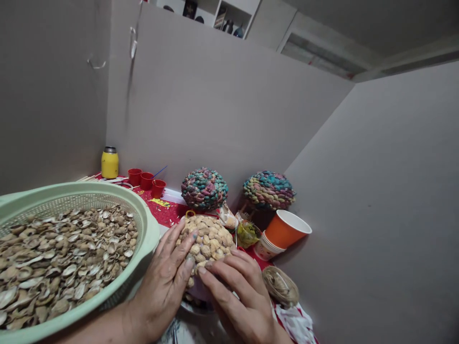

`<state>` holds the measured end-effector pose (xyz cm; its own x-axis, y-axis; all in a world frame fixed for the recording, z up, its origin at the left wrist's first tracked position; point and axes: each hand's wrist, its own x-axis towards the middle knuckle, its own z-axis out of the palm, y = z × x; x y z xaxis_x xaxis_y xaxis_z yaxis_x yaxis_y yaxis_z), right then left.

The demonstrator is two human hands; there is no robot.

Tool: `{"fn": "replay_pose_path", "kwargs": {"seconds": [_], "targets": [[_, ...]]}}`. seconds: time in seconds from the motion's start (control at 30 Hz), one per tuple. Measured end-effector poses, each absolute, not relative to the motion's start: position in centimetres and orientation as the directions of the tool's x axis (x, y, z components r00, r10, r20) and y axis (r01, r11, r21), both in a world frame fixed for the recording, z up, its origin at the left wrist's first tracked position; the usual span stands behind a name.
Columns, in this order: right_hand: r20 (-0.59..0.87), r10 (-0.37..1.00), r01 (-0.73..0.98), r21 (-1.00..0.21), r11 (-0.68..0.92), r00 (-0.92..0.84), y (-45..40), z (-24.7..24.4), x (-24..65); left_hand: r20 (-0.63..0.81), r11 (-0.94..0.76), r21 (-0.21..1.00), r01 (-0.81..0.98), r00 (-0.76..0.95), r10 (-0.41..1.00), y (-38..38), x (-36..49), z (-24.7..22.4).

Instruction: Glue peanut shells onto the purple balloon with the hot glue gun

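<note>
A dome covered in tan peanut shells (210, 236) stands in front of me, a pale lilac patch of its base bare at the lower front. My left hand (167, 274) cups its left side, fingers laid along the shells and thumb near the front. Against the lower front edge of the shell layer, my right hand (238, 284) presses a peanut shell with bent fingertips; the fingers mostly cover that shell. To the left, a pale green colander (152, 234) holds many loose peanut shell halves (68, 260).
Two painted shell-covered domes (204, 188) stand behind, near the wall. Orange and white paper cups (283, 231) lean at right, above a twine roll (281, 285). Small red cups (146, 181) and a yellow jar (109, 163) are at back left. Grey panels enclose the table.
</note>
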<state>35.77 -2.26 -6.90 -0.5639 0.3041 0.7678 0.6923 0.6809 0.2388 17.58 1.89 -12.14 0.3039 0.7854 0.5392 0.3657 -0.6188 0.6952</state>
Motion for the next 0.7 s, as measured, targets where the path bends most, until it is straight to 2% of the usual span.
{"fn": "replay_pose_path", "kwargs": {"seconds": [0.47,0.7], "targets": [[0.738,0.321,0.700,0.275,0.659,-0.593,-2.49,-6.52,35.76,0.561,-0.634,0.673,0.381,0.297,0.773,1.81,17.67,-11.83],[0.744,0.350,0.724,0.253,0.641,-0.569,-2.09,-7.36,36.14,0.563,-0.648,0.661,0.378,0.320,0.762,1.78,17.65,-12.52]]}}
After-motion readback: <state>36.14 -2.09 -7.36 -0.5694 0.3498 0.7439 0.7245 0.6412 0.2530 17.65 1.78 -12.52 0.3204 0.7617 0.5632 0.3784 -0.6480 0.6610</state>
